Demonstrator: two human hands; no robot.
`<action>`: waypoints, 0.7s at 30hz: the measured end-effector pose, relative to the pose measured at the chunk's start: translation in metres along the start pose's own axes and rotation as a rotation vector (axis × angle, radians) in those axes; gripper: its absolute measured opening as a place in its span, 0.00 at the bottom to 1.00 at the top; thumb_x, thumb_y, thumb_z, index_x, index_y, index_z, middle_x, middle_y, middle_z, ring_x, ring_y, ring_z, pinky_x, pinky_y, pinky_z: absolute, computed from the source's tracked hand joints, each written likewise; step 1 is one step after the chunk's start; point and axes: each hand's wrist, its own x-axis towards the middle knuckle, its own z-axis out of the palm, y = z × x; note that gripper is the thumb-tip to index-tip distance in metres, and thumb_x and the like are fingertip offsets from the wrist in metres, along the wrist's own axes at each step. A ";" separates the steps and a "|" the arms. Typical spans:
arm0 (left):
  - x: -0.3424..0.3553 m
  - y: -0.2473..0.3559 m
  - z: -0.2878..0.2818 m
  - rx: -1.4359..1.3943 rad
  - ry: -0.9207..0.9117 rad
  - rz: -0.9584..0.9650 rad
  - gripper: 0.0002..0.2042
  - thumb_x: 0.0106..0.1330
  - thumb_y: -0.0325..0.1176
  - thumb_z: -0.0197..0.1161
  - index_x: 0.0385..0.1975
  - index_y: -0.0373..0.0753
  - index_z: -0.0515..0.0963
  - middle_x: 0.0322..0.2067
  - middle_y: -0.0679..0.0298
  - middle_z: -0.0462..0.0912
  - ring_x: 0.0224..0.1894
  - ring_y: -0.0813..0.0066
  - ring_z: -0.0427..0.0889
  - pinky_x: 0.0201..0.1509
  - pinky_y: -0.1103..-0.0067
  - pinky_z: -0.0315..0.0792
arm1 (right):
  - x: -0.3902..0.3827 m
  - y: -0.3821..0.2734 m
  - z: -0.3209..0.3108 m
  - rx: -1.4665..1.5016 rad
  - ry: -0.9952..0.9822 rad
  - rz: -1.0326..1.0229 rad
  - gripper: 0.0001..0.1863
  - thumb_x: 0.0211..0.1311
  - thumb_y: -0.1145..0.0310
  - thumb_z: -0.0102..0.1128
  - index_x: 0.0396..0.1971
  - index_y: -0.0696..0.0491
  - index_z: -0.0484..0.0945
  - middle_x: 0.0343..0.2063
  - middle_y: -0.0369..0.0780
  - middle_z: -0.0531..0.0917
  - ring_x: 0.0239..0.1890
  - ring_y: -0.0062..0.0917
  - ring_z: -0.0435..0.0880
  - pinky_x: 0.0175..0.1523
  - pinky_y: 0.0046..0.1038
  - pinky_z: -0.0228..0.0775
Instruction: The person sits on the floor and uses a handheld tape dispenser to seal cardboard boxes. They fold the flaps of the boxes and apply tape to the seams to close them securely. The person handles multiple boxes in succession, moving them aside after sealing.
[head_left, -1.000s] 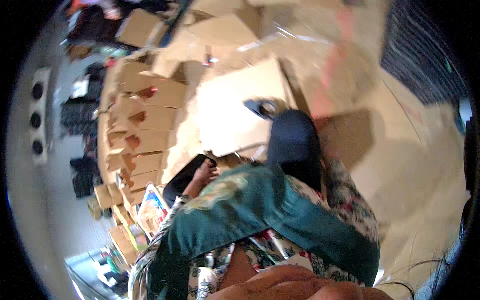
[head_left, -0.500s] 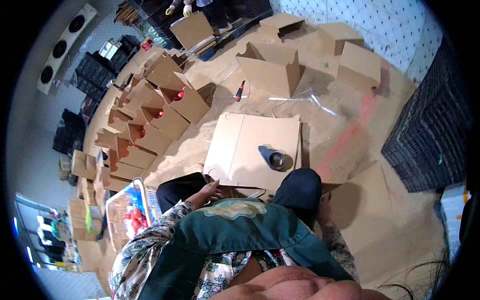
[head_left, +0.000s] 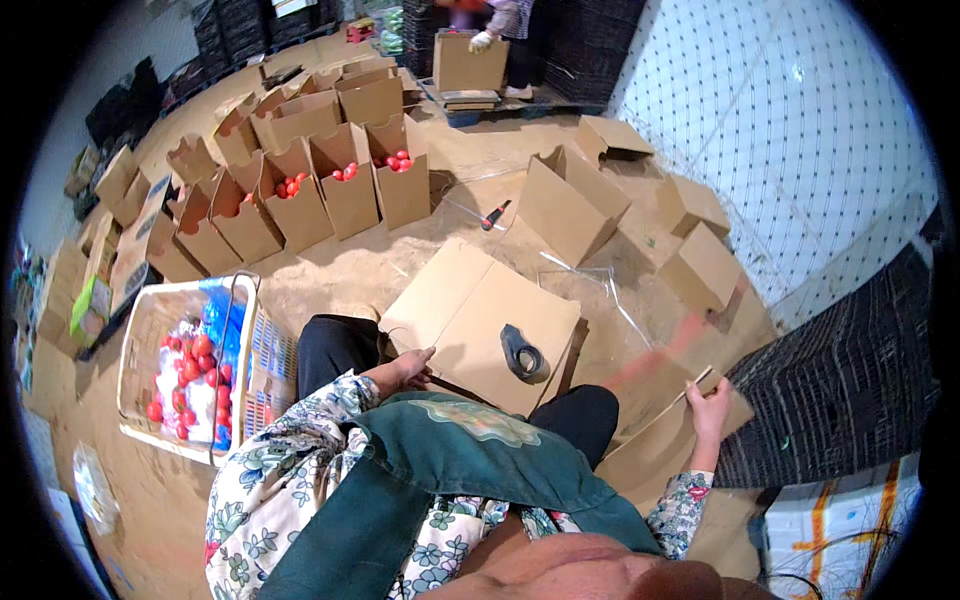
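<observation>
My left hand (head_left: 408,365) has its fingers curled at the lower left edge of a stack of flat cardboard sheets (head_left: 445,310) between my knees. A dark tape tool (head_left: 522,350) lies on the top sheet. Out to my right, my right hand (head_left: 705,408) grips the upper edge of another cardboard sheet (head_left: 645,450). A white plastic basket (head_left: 135,355) beside my left knee holds several red tomatoes (head_left: 190,370) and blue plastic. A red-and-black hand tool (head_left: 492,215) lies beyond the stack.
Rows of open boxes (head_left: 310,205), some holding tomatoes, stand front-left. More boxes (head_left: 575,210) lie front-right. A dark stack (head_left: 830,360) and white foam boxes (head_left: 830,520) are at my right. A co-worker's gloved hand (head_left: 482,41) is at a box on a pallet at the back.
My right hand, mostly hidden earlier, has reached out rightward and holds a cardboard sheet. My left hand stays at the stack's edge. The view has swung, bringing the whole basket into sight.
</observation>
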 end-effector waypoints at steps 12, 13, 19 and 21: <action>-0.070 0.088 -0.023 0.050 0.231 0.527 0.22 0.61 0.51 0.53 0.42 0.37 0.73 0.27 0.64 0.77 0.25 0.77 0.75 0.27 0.79 0.71 | -0.061 -0.287 0.047 0.159 -0.014 -1.293 0.27 0.31 0.65 0.74 0.31 0.54 0.66 0.33 0.44 0.69 0.36 0.38 0.71 0.38 0.34 0.67; -0.083 0.106 -0.030 -0.008 0.245 0.632 0.21 0.62 0.50 0.54 0.43 0.37 0.72 0.27 0.65 0.76 0.24 0.77 0.74 0.27 0.80 0.71 | -0.066 -0.294 0.061 0.205 -0.076 -1.343 0.27 0.31 0.64 0.74 0.31 0.54 0.66 0.32 0.44 0.70 0.35 0.38 0.72 0.38 0.34 0.68; -0.176 0.208 -0.066 -0.434 0.073 0.795 0.25 0.62 0.52 0.53 0.51 0.41 0.64 0.46 0.60 0.69 0.44 0.69 0.71 0.43 0.73 0.70 | -0.120 -0.325 0.131 0.341 -0.354 -1.480 0.26 0.38 0.57 0.71 0.32 0.55 0.66 0.32 0.46 0.71 0.33 0.42 0.73 0.35 0.36 0.69; -0.197 0.232 -0.068 -0.375 0.119 0.853 0.31 0.59 0.56 0.55 0.55 0.40 0.62 0.52 0.57 0.65 0.49 0.64 0.67 0.47 0.68 0.67 | -0.132 -0.319 0.146 0.319 -0.412 -1.492 0.27 0.37 0.58 0.72 0.32 0.55 0.66 0.32 0.46 0.70 0.34 0.41 0.73 0.36 0.34 0.69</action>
